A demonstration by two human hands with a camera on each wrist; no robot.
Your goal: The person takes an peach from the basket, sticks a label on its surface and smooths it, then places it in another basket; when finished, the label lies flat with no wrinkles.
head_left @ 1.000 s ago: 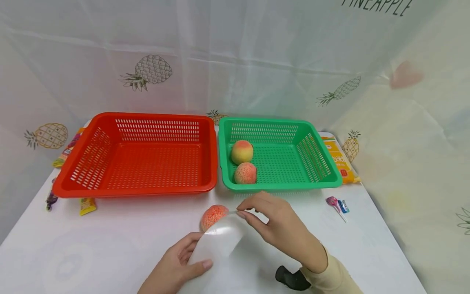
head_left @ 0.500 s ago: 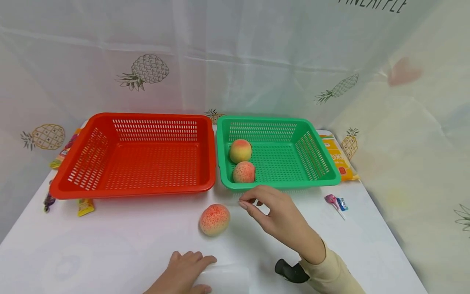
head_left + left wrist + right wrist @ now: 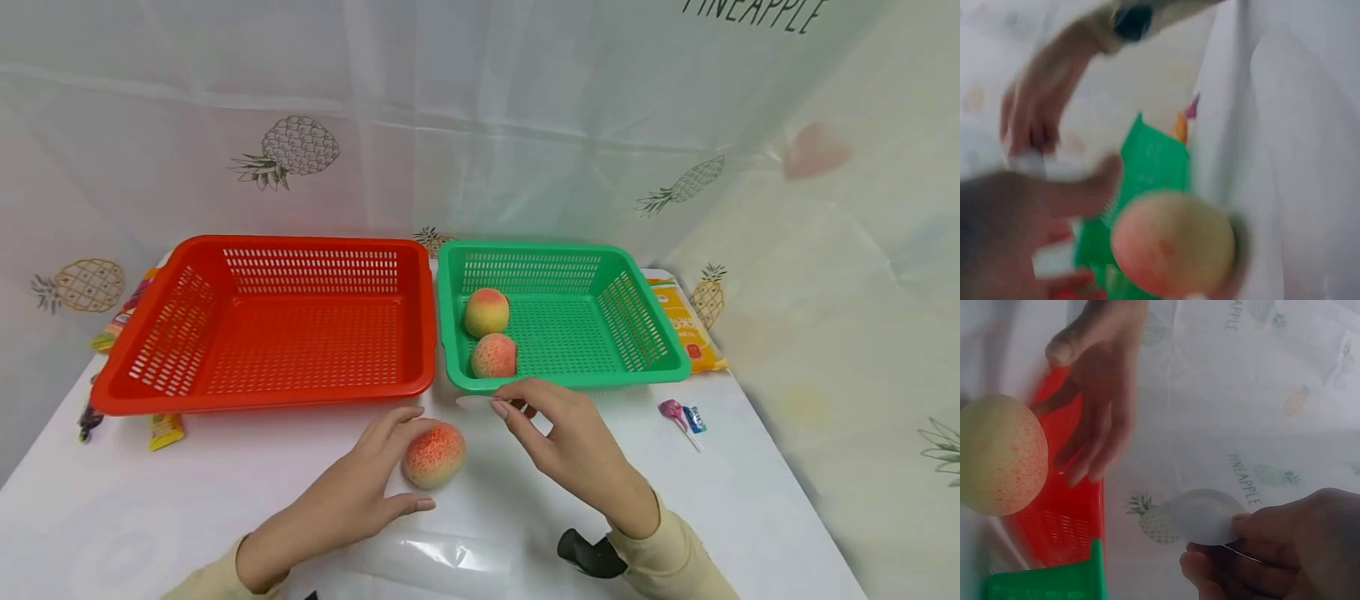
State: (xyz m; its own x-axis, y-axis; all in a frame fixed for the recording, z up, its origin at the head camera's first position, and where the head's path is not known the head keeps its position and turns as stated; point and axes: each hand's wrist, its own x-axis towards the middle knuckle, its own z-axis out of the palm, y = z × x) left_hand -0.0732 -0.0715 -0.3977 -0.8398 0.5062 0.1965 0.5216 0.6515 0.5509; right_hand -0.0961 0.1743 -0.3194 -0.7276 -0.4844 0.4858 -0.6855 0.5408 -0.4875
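Note:
A red-speckled peach (image 3: 435, 457) sits on the white table in front of the baskets. My left hand (image 3: 360, 475) reaches beside it with fingers and thumb spread; the right wrist view shows this hand (image 3: 1104, 400) apart from the peach (image 3: 1004, 456). Between thumb and forefinger my right hand (image 3: 570, 442) pinches a small round translucent disc (image 3: 1204, 515), held just in front of the green basket. A clear plastic sheet (image 3: 442, 557) lies on the table near the front edge of the view. The left wrist view is blurred.
A red basket (image 3: 300, 407) stands at the back left. Two peaches (image 3: 487, 313) lie in the green basket (image 3: 570, 381). A lollipop (image 3: 678, 421) and a yellow packet (image 3: 688, 325) are at the right; a small yellow wrapper (image 3: 166, 431) is at the left.
My left hand lowered the clear plastic sheet to the table, let go, and moved forward to the peach. My right hand has stayed nearly in place, the small disc between its fingertips.

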